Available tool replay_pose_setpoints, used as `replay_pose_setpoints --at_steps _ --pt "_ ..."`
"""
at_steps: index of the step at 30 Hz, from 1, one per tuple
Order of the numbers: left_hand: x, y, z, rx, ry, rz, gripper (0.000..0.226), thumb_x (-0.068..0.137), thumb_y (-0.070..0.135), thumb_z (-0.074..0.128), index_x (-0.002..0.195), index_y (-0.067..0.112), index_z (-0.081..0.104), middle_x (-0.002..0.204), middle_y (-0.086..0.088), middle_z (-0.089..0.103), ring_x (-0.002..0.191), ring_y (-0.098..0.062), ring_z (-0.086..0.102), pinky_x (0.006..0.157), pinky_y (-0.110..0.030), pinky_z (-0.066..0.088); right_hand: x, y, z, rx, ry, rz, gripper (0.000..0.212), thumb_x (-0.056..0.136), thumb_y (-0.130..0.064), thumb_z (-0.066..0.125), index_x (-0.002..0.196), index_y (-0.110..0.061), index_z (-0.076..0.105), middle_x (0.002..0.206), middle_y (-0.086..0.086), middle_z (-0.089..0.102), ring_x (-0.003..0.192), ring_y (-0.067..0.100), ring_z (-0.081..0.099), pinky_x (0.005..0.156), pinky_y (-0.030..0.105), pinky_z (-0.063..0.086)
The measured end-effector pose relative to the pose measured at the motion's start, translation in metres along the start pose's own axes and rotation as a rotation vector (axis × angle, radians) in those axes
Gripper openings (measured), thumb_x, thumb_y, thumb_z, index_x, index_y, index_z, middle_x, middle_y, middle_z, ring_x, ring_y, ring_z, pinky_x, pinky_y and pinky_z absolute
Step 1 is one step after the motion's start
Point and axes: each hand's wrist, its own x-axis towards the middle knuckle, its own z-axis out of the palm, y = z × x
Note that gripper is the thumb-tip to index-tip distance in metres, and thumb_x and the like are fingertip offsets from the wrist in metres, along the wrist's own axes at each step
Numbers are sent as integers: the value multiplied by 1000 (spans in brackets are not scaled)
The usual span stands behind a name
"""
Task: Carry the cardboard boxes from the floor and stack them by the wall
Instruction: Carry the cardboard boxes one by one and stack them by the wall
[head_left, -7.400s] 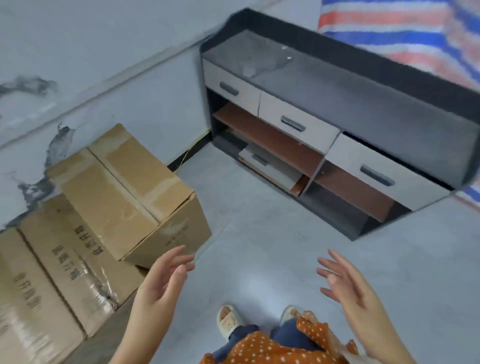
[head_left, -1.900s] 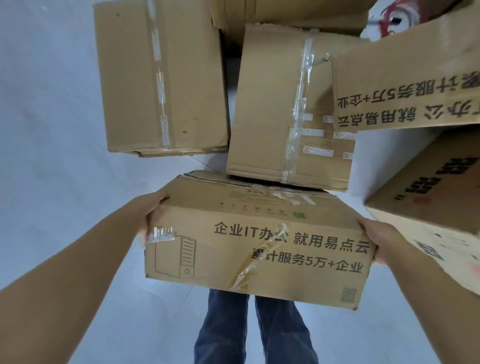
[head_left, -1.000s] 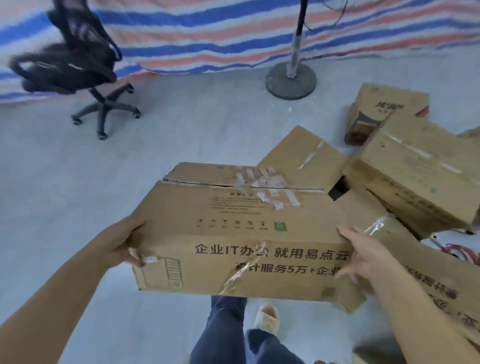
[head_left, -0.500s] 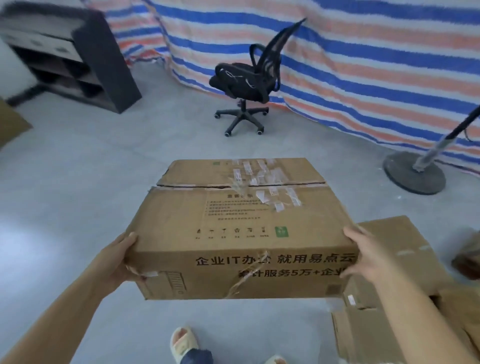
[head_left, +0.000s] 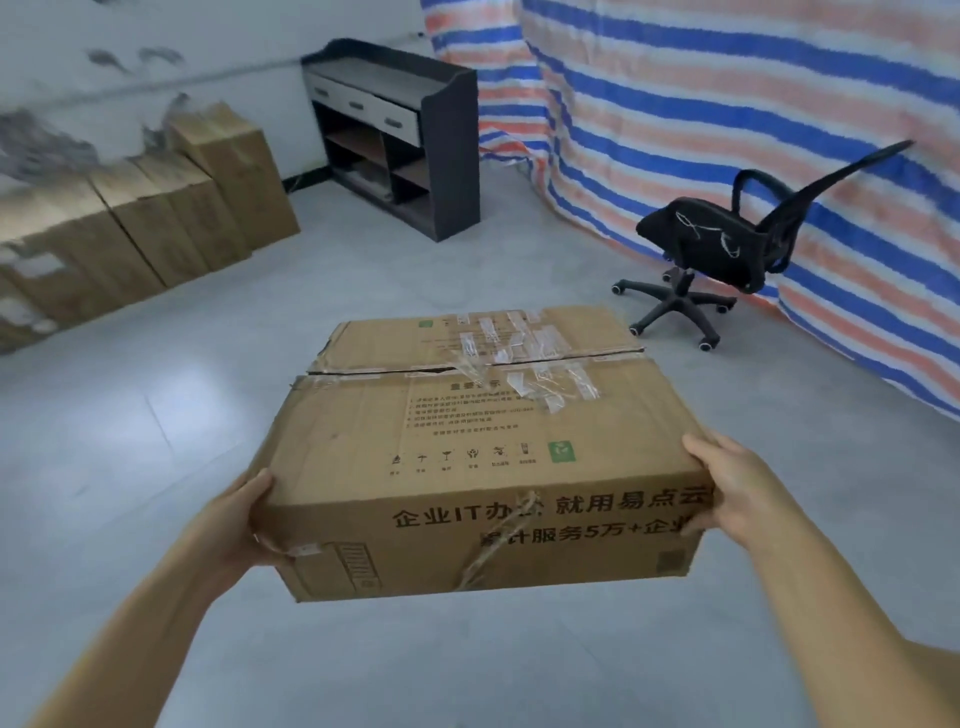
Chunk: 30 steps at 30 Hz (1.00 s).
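I carry a flat brown cardboard box (head_left: 483, 441) with taped flaps and black printed lettering, held level above the floor in front of me. My left hand (head_left: 236, 519) grips its near left corner, thumb on the top edge. My right hand (head_left: 727, 491) grips its near right corner, thumb over the front face. A row of cardboard boxes (head_left: 140, 218) stands against the white wall at the far left, one taller box at its right end.
A dark cabinet (head_left: 405, 135) with three drawers stands by the wall in the back corner. A black office chair (head_left: 727, 249) sits at the right in front of a striped tarp (head_left: 753, 104). Grey floor (head_left: 130, 441) stretches between me and the boxes.
Still holding the box, I have turned left: the loose boxes and fan stand left the view, the chair shifted right, and the wall, stacked boxes and cabinet came into view.
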Motion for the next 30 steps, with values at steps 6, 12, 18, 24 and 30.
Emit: replay_pose_setpoints --at_steps 6,12,18,24,30 --pt "33 26 -94 -110 120 26 39 99 27 47 136 17 47 117 -5 58 96 -27 58 47 -54 54 16 -35 122 -80 -137 -32 19 99 -26 47 115 -28 57 94 6 66 83 32 61 60 62 51" --pt "50 32 -149 -199 238 0 39 99 27 47 136 16 47 121 -7 57 94 -28 57 53 -66 51 43 -63 216 -169 -268 -25 29 100 -26 45 128 -24 54 102 10 64 85 33 60 52 52 52" --pt "89 52 -178 -247 308 -28 31 100 29 47 130 21 49 103 -6 55 73 -23 44 55 -63 53 89 -89 298 -247 -362 -8 31 101 -26 44 131 -23 52 101 10 63 87 34 59 52 53 51" --pt "151 95 -183 -358 394 -45 24 100 26 48 122 19 51 108 -5 58 87 -29 57 47 -59 51 156 -136 387 -327 -455 -9 30 101 -26 43 130 -24 51 101 13 64 86 36 59 50 55 50" --pt "215 152 -192 -435 462 -43 23 100 26 47 122 19 52 107 -2 58 91 -25 58 53 -63 51 219 -199 483 -400 -531 -19 32 101 -26 42 132 -21 50 101 12 63 87 36 58 52 58 50"
